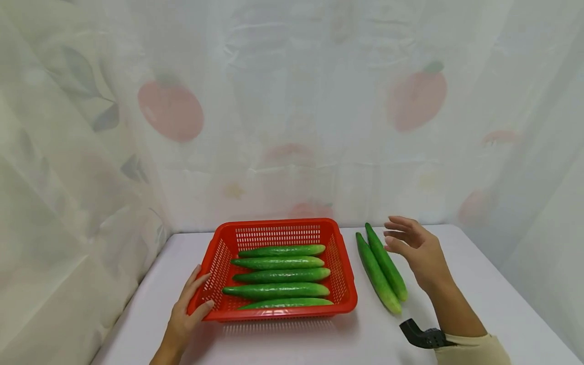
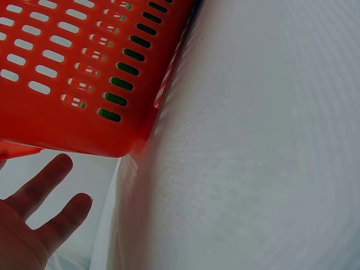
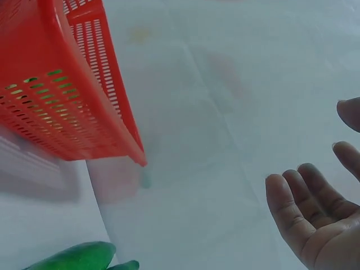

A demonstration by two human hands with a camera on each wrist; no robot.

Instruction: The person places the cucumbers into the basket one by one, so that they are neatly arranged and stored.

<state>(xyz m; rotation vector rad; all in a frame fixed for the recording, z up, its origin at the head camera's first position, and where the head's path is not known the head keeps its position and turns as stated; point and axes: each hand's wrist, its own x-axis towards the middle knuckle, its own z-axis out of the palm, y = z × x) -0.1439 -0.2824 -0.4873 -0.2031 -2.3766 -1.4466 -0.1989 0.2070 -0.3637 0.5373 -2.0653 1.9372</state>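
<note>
A red plastic basket (image 1: 276, 315) with slotted walls stands on the table, and several cucumbers (image 1: 278, 290) lie side by side in it. At its left rim my left hand (image 1: 183, 309) rests with thumb and fingers spread. Two of its fingers (image 2: 64, 222) show straight beside the basket wall in the left wrist view; its other contact is partly hidden. To the basket's right lie two more cucumbers (image 1: 376, 276), close together on the table. Over their right side hovers my right hand (image 1: 422, 256), fingers loosely bent, with nothing in it.
The white table (image 1: 461, 284) backs onto a pale curtain (image 1: 292, 111) printed with fruit. More curtain (image 1: 68, 203) hangs along the left side. A black wrist mount (image 1: 426, 337) sits on my right forearm, by a beige sleeve (image 1: 472, 350).
</note>
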